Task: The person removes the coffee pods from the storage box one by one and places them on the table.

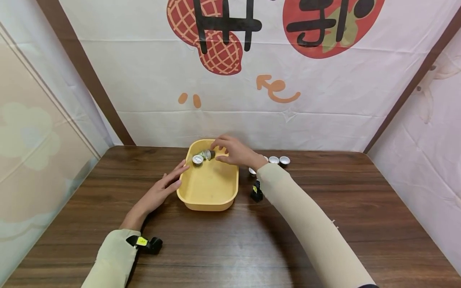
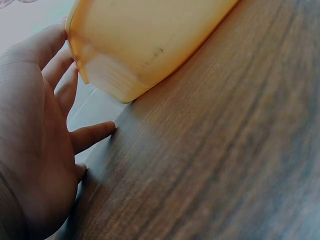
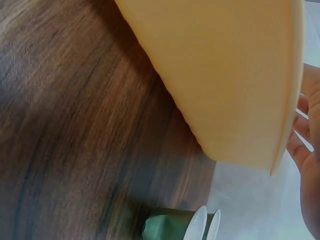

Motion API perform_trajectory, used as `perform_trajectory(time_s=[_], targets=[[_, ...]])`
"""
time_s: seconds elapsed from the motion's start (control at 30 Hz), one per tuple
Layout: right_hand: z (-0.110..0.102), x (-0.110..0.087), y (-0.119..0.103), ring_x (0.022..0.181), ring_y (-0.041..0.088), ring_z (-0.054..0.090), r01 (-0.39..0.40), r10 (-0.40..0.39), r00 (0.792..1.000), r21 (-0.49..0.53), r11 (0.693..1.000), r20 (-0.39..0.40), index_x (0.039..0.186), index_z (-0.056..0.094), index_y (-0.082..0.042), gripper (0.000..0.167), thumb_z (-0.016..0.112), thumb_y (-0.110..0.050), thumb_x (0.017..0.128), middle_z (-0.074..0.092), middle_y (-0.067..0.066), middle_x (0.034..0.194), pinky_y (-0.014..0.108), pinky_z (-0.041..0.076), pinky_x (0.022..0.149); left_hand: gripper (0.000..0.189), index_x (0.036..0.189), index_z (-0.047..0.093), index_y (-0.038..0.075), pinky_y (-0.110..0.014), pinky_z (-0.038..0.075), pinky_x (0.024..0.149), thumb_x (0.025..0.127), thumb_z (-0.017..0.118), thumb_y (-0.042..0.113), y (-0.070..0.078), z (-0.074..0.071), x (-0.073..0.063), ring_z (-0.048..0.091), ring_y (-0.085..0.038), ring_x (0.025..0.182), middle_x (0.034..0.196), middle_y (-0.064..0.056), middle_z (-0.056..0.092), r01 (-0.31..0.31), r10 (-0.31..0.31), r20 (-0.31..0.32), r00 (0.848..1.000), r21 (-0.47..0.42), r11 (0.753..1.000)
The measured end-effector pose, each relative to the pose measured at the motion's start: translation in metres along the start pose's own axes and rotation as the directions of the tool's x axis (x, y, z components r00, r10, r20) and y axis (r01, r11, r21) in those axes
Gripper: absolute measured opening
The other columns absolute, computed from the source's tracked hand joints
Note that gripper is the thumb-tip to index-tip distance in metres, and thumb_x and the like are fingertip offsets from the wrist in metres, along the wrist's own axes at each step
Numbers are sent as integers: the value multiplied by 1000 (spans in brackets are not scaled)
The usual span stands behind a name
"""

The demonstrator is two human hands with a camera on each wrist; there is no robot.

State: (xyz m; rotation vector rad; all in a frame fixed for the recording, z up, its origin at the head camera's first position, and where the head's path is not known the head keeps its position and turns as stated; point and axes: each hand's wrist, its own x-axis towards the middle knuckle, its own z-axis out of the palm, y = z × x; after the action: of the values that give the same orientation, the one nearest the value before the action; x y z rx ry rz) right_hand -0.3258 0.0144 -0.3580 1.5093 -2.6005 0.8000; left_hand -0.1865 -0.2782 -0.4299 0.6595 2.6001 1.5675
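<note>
A yellow plastic bin (image 1: 209, 188) rests on the table, and several small coffee capsules (image 1: 197, 160) with silver foil lids lie at its far left end. My right hand (image 1: 235, 152) reaches over the bin's far right rim, fingers spread and slightly bent. Its fingertips are just right of a tipped dark capsule (image 1: 210, 154), and I see nothing held between them. At the left side, the extended fingers of my left hand (image 1: 160, 192) touch the bin's rim. The left wrist view shows those fingers (image 2: 62, 82) against the bin's outer edge.
More foil-lidded capsules (image 1: 284, 161) stand on the table right of the bin, partly hidden by my right wrist. A green capsule (image 3: 170, 223) shows in the right wrist view. Behind the brown wood-grain table (image 1: 216, 248) hangs a printed white cloth (image 1: 306, 128).
</note>
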Motion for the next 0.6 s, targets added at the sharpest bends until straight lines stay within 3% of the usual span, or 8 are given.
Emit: perform_trajectory(time_s=[0.33,0.6], targets=[[7,13,2,119,31,66,2,4,995,-58,998,95,128,70,-4,35,76,-5,94,68,11,132,35,57,95,51,162,41,16,-78,-13,119,112,47,15,0,0,1,7,-43,162,177,-5,15,10,-10,-1,1000,9,1000],[17,23,-1,125,27,63,9,9,992,-134,991,130,126,70,-6,33,75,-1,93,68,10,132,38,50,110,51,163,41,18,-78,-13,119,112,47,17,0,-1,0,6,-41,162,177,-4,15,25,-25,-1,1000,10,1000]])
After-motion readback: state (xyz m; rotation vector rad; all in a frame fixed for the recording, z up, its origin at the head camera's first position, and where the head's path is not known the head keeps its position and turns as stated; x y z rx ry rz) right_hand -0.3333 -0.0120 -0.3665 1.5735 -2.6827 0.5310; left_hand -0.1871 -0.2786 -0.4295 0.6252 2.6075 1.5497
